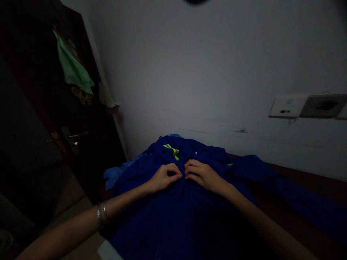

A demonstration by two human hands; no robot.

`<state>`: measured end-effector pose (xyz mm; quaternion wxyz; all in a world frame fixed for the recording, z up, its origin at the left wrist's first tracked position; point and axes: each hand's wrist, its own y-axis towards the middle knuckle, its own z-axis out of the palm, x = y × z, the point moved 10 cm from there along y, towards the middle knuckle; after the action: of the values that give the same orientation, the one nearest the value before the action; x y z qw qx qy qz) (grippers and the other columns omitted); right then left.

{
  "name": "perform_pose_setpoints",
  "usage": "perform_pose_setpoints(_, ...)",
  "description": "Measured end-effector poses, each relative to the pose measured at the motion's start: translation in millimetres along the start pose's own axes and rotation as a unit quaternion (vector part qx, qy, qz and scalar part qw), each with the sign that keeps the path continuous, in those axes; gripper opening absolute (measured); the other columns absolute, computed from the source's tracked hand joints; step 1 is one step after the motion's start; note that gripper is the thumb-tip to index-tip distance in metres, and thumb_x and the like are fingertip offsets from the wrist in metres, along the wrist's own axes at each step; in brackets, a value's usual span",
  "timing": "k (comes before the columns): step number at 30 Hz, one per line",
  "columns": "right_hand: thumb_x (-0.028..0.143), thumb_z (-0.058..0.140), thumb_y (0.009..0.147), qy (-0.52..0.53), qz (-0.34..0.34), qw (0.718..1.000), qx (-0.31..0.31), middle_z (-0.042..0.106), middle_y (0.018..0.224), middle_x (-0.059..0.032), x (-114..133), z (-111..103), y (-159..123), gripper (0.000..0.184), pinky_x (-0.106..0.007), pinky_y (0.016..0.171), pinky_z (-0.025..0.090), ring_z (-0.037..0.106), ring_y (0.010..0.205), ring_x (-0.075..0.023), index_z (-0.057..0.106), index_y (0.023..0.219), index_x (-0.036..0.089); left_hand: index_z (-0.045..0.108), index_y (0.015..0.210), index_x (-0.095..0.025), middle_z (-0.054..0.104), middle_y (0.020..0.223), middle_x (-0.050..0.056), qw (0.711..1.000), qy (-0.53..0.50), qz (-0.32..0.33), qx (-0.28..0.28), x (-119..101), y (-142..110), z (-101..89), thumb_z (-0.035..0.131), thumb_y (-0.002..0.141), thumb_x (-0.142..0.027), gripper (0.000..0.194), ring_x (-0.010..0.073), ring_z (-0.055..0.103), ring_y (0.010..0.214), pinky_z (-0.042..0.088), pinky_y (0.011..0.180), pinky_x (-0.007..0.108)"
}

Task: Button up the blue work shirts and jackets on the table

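Note:
A dark blue jacket [162, 224] with yellow-green stripes is spread in front of me, one sleeve stretching off to the right. My left hand [166, 176] pinches the cloth near the middle of the garment, thumb and fingertips together. Close beside it, my right hand [202, 175] has its bent fingers closed on the same cloth. The two sets of fingertips almost meet along what looks like the front opening. Dim light hides whether a button or zip lies between them. Lighter blue fabric [115, 175] sticks out from under the jacket at the left.
The garment lies on a dark reddish-brown surface [292, 216] against a pale wall [206, 79]. At left stands a dark door [89, 144] with a metal handle [78, 135] and a hanging green cloth [73, 68]. Wall sockets [287, 106] are on the right.

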<state>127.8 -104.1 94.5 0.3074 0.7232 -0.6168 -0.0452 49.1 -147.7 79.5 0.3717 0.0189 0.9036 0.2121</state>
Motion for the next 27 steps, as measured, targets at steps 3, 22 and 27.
perform_pose_setpoints(3, 0.023, 0.051, 0.084, 0.005, 0.002, 1.0, -0.014, 0.055, 0.097, -0.0033, -2.3, -1.2, 0.9, 0.009, -0.026, 0.079, 0.042, 0.052, 0.091, -0.0141, 0.059, 0.083, 0.019, 0.067, 0.075, -0.015, 0.062, 0.079, 0.004, 0.999, 0.037, 0.026, -0.015, -3.3, -1.3, 0.8, 0.056, 0.076, -0.015, 0.011, 0.0137, 0.055, 0.079, 0.042, 0.075, 0.026)
perform_pose_setpoints(22, 0.02, 0.057, 0.079, 0.079, 0.008, 0.997, -0.021, 0.054, 0.095, -0.0017, -21.9, -5.3, 0.9, 0.006, -0.025, 0.078, 0.043, 0.055, 0.085, -0.0127, 0.061, 0.075, 0.02, 0.063, 0.065, -0.013, 0.062, 0.068, 0.003, 0.993, 0.071, 0.089, -0.003, -19.8, 1.5, 1.1, 0.058, 0.068, -0.009, 0.008, 0.0132, 0.054, 0.071, 0.042, 0.069, 0.025)
perform_pose_setpoints(27, 0.024, 0.056, 0.08, 0.062, 0.046, 0.996, -0.038, 0.054, 0.091, -0.0021, -48.5, -17.8, -12.7, 0.008, -0.027, 0.078, 0.043, 0.055, 0.085, -0.0137, 0.06, 0.074, 0.019, 0.065, 0.066, -0.013, 0.063, 0.072, 0.003, 0.999, 0.022, 0.012, -0.029, 6.3, -3.0, -12.5, 0.057, 0.07, -0.011, 0.009, 0.0127, 0.056, 0.073, 0.042, 0.072, 0.025)
